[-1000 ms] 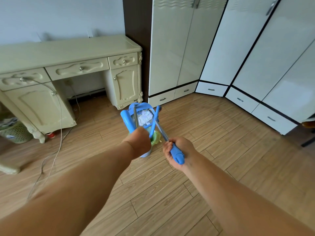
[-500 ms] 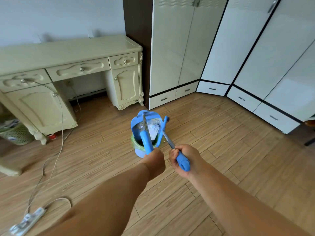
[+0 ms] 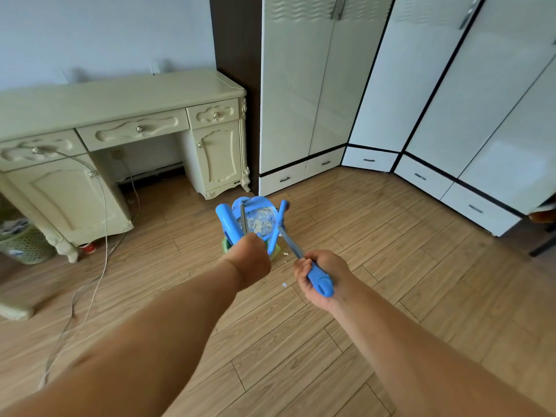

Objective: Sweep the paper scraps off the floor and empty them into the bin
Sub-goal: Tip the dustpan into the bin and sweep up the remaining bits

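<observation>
The left hand [image 3: 251, 260] is gripping the handle of a blue dustpan [image 3: 258, 218]; its fingers are curled round the handle, though the fingertips themselves are hidden behind the back of the hand. The dustpan is being held raised and tilted directly over a small green bin [image 3: 226, 244], which is standing on the wooden floor [image 3: 376, 266] near the corner where the dressing table [image 3: 120, 115] meets the wardrobe [image 3: 304, 85]. Only slivers of the bin are showing beneath the dustpan and the hand. White paper scraps [image 3: 261, 220] are lying inside the dustpan's tray. The right hand [image 3: 322, 276] is grasping the blue grip of a broom handle [image 3: 319, 279], with its fingers clenched round it; the metal shaft is running up and to the left from the hand toward the dustpan, and the broom head is not visible. Two small loose scraps [image 3: 284, 284] are lying on the floor, one just beside the bin and one between the two hands. A white cable [image 3: 102, 236] is hanging from the dressing table and trailing across the floor toward the lower left edge of the view. A green mesh basket [image 3: 27, 245] is standing on the floor at the left end of the dressing table, with a small red object [image 3: 89, 247] near the table leg.
</observation>
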A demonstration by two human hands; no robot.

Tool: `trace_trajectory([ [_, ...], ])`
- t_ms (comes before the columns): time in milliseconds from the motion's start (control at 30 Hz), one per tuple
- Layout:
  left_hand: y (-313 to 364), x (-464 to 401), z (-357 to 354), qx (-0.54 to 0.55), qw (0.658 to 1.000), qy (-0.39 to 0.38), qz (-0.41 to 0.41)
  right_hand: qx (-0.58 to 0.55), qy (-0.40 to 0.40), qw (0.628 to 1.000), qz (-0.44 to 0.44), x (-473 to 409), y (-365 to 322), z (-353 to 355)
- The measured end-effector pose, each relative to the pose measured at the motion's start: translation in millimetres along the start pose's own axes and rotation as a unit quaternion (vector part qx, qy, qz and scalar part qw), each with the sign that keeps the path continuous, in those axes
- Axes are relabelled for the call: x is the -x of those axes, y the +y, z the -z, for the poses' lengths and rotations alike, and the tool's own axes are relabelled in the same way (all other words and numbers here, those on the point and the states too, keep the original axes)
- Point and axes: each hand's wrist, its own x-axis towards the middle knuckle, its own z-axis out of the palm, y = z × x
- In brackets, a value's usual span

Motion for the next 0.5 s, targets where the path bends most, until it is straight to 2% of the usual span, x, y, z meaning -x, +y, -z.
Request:
trace_trajectory([
  [200, -33.1, 2.4, 9.7, 0.049, 0.995, 0.005, 0.089, 0.02, -0.009, 1.0, -0.004, 5.6, -15.3, -2.4],
  [500, -67.2, -29.1, 52.2, 0.121, 0.97, 0.069, 0.197, 0.068, -0.001, 0.997, 0.043, 9.7, -57.2, -5.4],
])
